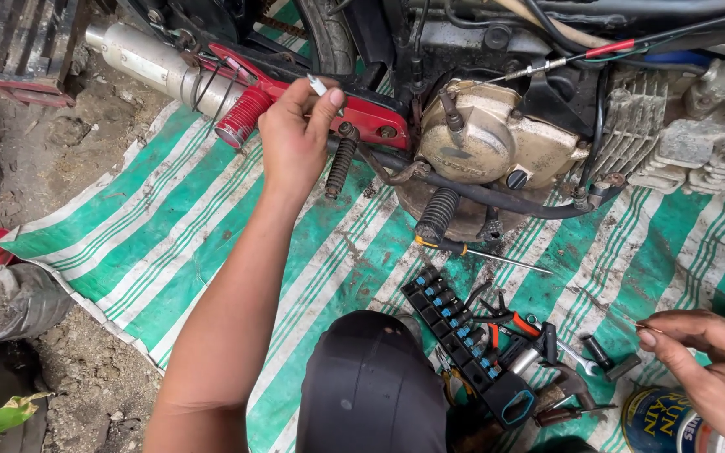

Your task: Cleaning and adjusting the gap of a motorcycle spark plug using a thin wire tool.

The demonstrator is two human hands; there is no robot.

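A small silvery pin (318,85) is being pinched between the fingers (329,99) of the left hand (295,138), just beside the red bracket (362,117) of the motorcycle. Its long axis is being tilted up and leftward. Something thin is being pinched by the right hand (711,369), well apart, above the striped mat (169,226).

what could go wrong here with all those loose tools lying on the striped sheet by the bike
1. The left hand pinches a small silvery part at the fingertips; if dropped, it may be lost in the folds of the green-and-white striped sheet.
2. The black socket rail and red-handled pliers lie crowded near the right hand; reaching in could scatter them.
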